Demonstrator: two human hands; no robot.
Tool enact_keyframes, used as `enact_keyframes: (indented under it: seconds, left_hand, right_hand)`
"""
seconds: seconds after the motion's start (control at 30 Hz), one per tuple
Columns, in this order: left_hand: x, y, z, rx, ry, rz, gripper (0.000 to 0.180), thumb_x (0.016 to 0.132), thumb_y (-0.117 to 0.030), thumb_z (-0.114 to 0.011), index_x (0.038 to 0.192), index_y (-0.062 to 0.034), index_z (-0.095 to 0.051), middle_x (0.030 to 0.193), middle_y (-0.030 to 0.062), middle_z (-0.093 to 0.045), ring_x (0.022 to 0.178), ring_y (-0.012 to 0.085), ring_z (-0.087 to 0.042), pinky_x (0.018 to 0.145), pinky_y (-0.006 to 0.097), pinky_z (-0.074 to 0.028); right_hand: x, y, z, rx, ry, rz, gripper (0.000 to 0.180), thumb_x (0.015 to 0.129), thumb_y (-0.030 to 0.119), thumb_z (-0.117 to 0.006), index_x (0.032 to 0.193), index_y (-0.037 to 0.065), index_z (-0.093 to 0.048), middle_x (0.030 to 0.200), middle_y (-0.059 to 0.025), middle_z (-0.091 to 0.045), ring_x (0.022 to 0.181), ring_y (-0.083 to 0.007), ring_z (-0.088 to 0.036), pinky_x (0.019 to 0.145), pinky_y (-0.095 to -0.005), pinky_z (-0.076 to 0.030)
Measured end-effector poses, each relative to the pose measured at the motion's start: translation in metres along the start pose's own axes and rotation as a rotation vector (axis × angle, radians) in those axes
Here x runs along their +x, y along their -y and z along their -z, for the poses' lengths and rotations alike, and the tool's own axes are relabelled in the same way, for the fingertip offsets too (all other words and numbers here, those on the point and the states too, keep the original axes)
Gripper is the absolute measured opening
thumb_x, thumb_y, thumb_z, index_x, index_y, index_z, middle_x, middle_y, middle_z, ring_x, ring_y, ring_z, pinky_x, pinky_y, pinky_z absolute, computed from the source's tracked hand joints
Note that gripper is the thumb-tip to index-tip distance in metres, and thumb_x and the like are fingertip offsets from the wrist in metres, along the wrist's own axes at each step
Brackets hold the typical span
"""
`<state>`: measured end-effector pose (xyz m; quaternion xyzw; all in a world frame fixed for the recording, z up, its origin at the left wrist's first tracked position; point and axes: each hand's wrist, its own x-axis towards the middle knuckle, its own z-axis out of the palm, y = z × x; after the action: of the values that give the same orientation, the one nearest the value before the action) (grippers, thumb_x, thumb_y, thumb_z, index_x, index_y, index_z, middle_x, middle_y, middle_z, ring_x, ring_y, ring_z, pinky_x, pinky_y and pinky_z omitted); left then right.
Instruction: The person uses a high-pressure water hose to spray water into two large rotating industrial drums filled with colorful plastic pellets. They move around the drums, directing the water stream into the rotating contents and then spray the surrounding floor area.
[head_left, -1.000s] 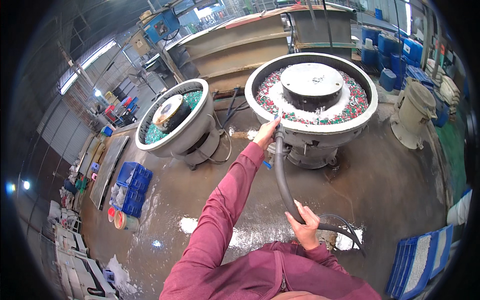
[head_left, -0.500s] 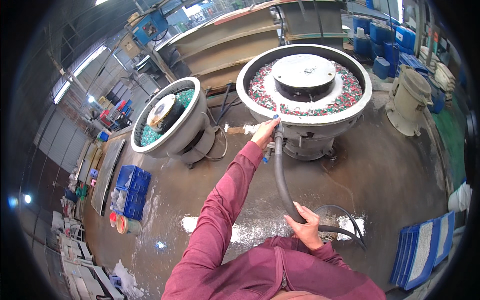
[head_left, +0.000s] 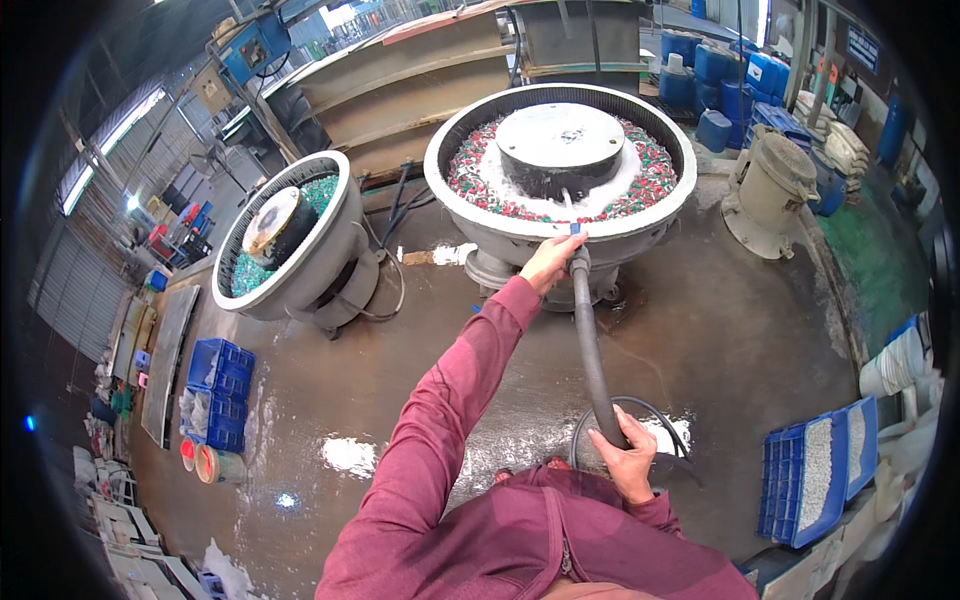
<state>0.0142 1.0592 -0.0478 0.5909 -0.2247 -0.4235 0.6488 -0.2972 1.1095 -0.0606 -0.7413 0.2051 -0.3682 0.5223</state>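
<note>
Our left hand (head_left: 548,262) has its fingers curled tight around the nozzle end of the long dark grey rubber hose (head_left: 592,350), just behind its small blue tip, which sits at the rim of the large round grey vibratory tub (head_left: 470,210) filled with red, green and white pellets. Water streams from the tip onto the foamy media around the tub's grey central dome (head_left: 560,145). Our right hand (head_left: 627,460) is wrapped round the same hose lower down, close to our body, fingers closed on it. Between the two hands the hose runs nearly straight; below the right hand it loops on the wet concrete floor (head_left: 720,330). We judge the hose bendy yet stiff enough under pressure to hold its line, fairly heavy with water, and likely slick when wet, so a two-point hold near nozzle and mid-length suits it. Left of us stands a smaller grey tub with green pellets (head_left: 290,240); blue plastic crates (head_left: 218,390) sit by the wet floor, another blue tray of pale parts (head_left: 815,480) at right.
</note>
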Motion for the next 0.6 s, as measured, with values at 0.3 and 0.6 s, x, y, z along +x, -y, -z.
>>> enact_keyframes:
  seconds: [0.3,0.6]
  left_hand:
    - [-0.012,0.015,0.021,-0.058,-0.003,0.011,0.033,0.082,-0.037,-0.059,0.097,-0.0076,-0.055,0.079,-0.002,-0.053,0.068,0.0071,-0.052,0.063,0.029,-0.043]
    - [-0.053,-0.002,0.076,-0.089,-0.151,-0.058,0.04,0.079,-0.037,-0.062,0.102,-0.0058,-0.053,0.079,-0.0039,-0.052,0.067,0.0059,-0.049,0.059,0.024,-0.041]
  right_hand:
    - [-0.004,0.001,-0.002,-0.039,0.026,0.011,0.038,0.061,0.0,-0.072,0.096,-0.007,-0.06,0.082,-0.0127,-0.063,0.072,-0.0136,-0.06,0.066,-0.0244,-0.047]
    - [0.004,0.0,-0.025,0.094,0.234,-0.095,0.036,0.063,0.0,-0.071,0.098,-0.004,-0.06,0.082,-0.0049,-0.062,0.073,-0.0074,-0.055,0.067,-0.0211,-0.044]
